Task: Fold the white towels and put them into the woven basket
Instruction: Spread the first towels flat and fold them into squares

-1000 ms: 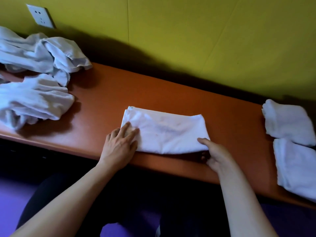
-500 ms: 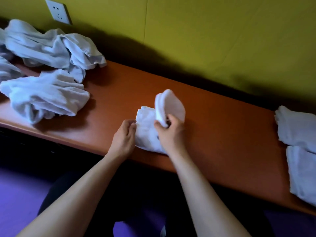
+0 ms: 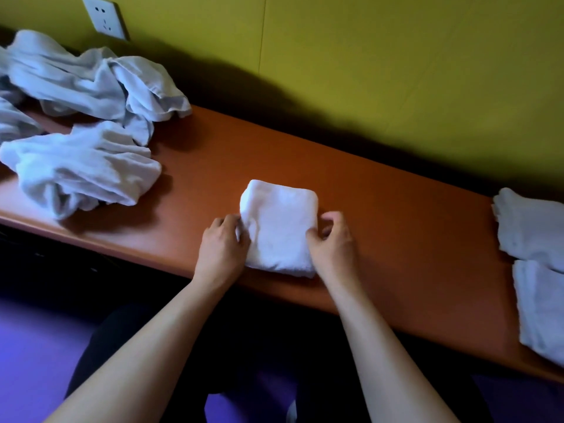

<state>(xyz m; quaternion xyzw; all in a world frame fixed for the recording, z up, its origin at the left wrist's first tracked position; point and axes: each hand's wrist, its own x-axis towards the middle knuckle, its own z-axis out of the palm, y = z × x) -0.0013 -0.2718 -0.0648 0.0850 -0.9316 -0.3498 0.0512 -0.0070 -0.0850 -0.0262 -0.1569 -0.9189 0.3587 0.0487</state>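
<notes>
Folded since 0.5 s ago: towel now lies flat, a compact rectangle near the table's front edge. Left hand grips its left side; right hand pinches the right side, fingers curled.

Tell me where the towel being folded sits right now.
In the head view, the folded towel lies mid-table near the front edge, between the left hand and right hand.
</notes>
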